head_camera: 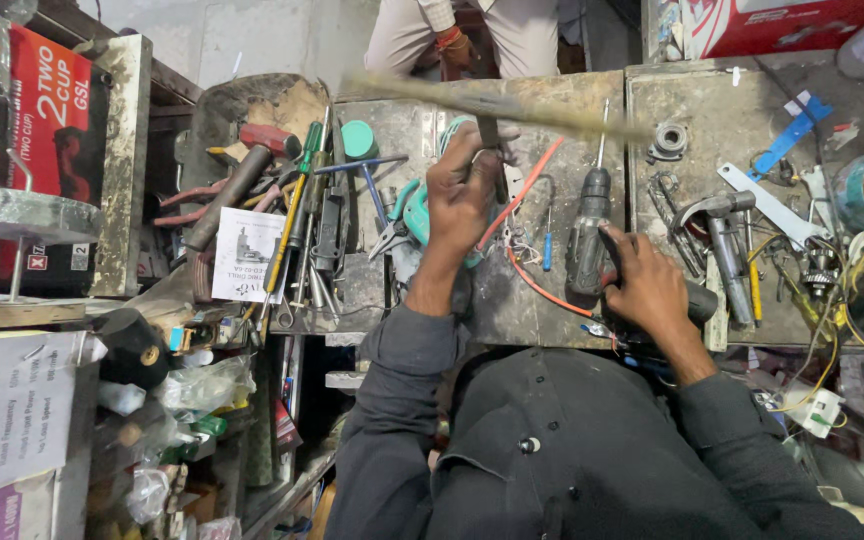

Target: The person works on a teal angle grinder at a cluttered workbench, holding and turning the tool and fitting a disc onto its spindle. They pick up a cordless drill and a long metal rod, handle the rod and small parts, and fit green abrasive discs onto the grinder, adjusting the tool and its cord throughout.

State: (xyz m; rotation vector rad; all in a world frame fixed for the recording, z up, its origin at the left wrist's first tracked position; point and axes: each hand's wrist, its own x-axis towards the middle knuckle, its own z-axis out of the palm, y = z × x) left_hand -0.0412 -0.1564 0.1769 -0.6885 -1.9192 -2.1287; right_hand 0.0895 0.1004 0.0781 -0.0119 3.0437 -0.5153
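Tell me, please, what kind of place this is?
Probably a small tool repair workshop: a worn grey metal workbench crowded with green-handled screwdrivers, a red-headed hammer and loose orange wire.

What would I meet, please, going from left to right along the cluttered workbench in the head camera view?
Red-headed hammer → green-handled screwdriver → left hand gripping a blurred long tool → small blue screwdriver → black-handled screwdriver → right hand → grey hammer

One head-worn camera looks steeply down from close above the worktop (pixel 542 300), facing its far edge across the clutter.
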